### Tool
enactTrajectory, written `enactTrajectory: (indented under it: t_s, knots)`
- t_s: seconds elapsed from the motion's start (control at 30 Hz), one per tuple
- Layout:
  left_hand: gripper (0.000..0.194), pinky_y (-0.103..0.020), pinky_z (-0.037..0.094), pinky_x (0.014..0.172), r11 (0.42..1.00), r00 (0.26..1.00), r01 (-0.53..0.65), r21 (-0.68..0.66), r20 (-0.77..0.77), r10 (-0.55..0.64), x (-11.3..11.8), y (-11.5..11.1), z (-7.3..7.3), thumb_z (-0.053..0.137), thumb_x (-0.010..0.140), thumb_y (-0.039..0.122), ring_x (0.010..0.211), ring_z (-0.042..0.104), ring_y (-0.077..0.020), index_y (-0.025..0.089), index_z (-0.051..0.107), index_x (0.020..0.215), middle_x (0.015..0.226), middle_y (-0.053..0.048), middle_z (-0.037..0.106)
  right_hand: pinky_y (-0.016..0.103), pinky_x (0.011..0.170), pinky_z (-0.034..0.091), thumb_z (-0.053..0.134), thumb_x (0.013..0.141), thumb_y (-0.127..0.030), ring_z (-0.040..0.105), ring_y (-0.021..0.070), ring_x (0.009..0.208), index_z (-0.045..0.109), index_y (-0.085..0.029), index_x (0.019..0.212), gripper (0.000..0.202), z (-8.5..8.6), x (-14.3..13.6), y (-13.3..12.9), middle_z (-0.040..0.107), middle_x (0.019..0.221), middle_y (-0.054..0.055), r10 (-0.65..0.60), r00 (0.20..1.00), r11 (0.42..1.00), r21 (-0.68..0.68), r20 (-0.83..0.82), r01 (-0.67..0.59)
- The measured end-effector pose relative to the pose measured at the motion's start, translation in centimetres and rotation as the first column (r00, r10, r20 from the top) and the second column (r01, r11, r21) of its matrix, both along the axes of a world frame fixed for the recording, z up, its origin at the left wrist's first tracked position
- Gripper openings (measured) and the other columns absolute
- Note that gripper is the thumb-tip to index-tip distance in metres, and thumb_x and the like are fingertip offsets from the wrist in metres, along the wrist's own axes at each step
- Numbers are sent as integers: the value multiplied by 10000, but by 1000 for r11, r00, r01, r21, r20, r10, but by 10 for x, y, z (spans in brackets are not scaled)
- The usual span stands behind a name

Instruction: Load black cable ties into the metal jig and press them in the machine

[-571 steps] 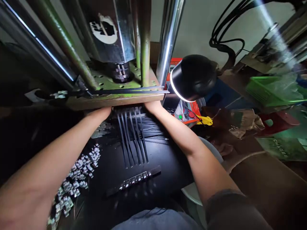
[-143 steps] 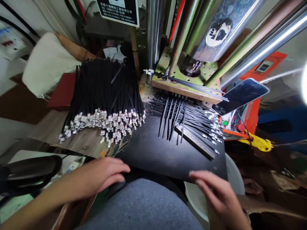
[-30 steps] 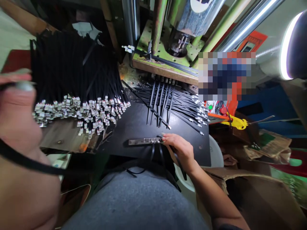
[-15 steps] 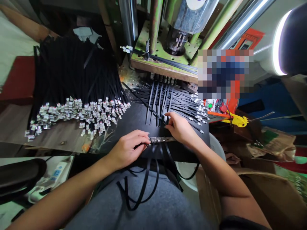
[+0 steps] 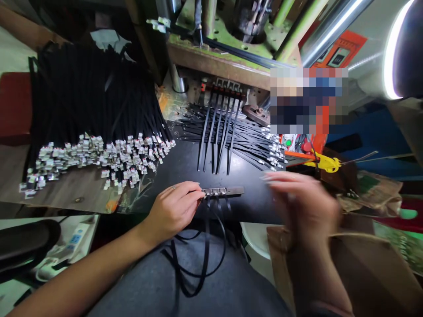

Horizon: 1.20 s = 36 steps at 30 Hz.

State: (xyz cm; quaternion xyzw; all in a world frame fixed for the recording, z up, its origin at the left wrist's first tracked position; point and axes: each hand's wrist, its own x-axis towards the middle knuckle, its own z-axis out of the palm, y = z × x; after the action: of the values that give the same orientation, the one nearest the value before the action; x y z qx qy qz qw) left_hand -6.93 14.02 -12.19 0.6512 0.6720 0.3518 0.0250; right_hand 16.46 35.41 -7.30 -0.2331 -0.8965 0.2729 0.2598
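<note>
My left hand (image 5: 176, 204) pinches the left end of a narrow metal bar (image 5: 235, 190) at the front edge of the black work surface. Small metal connectors (image 5: 216, 192) sit in a row on this bar. Flat black cables (image 5: 207, 237) run from it down over my lap in loops. My right hand (image 5: 300, 198) is away to the right, smeared by motion; whether it holds anything cannot be made out. Just beyond it lies a pile of black cables (image 5: 251, 152) with metal ends. Several cables (image 5: 216, 145) stretch toward me from a slotted fixture (image 5: 228, 86) under the press.
A large bundle of black cables (image 5: 92, 97) with silvery ends lies at left. The green press plate (image 5: 224, 55) overhangs the back. A bright lamp (image 5: 391, 53) stands at right, above yellow-handled pliers (image 5: 325, 164). Cardboard (image 5: 363, 273) is at lower right.
My right hand has moved right, away from the bar and the cable beside it. A cable loop right of the bar is gone from there. The view has tilted down, showing the slotted fixture.
</note>
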Motion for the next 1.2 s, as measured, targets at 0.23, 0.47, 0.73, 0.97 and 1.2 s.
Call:
enactTrajectory:
  t_s: [0.23,0.47,0.73,0.97,1.2]
  knots:
    - [193,-343,566,852,999,997,-8,-34,-74,5,2,2,4,566,877,72,936,658,-186,146,641,1038,1040,-77,675,299,809,573,546,933,-124,684,171,922,618,-179,919,92,-36,-43,-34,708,981,80,332,943,943,-51,29,-330]
    - [307,-301,569,923,997,996,44,-71,84,-38,-15,-5,6,529,895,14,1038,651,-159,169,663,1123,1139,-80,647,359,800,576,420,976,-122,673,216,898,656,-154,854,268,-26,-41,-48,712,936,116,306,924,923,168,230,-347]
    - [226,-370,559,1011,984,921,174,41,346,-178,-28,-9,3,579,882,43,1186,633,-231,167,703,1026,1030,-67,722,329,894,577,597,918,-291,707,197,949,721,-208,1058,205,-10,-102,67,745,1039,52,316,914,949,-78,253,-306]
    - [210,-236,579,918,994,948,108,3,300,-104,-24,-1,2,590,862,43,1014,707,-156,173,707,979,1001,-50,749,434,1174,280,415,1015,-246,425,268,1372,494,10,1353,432,-31,-288,160,500,1431,194,-229,926,964,201,302,173]
    - [190,-218,559,954,998,932,63,-10,359,-55,-27,-1,-1,595,853,41,967,715,-117,179,712,910,1000,-23,756,394,963,478,332,1027,-313,596,230,1071,646,-231,1114,336,-40,-258,139,682,1092,87,-187,966,947,295,176,129]
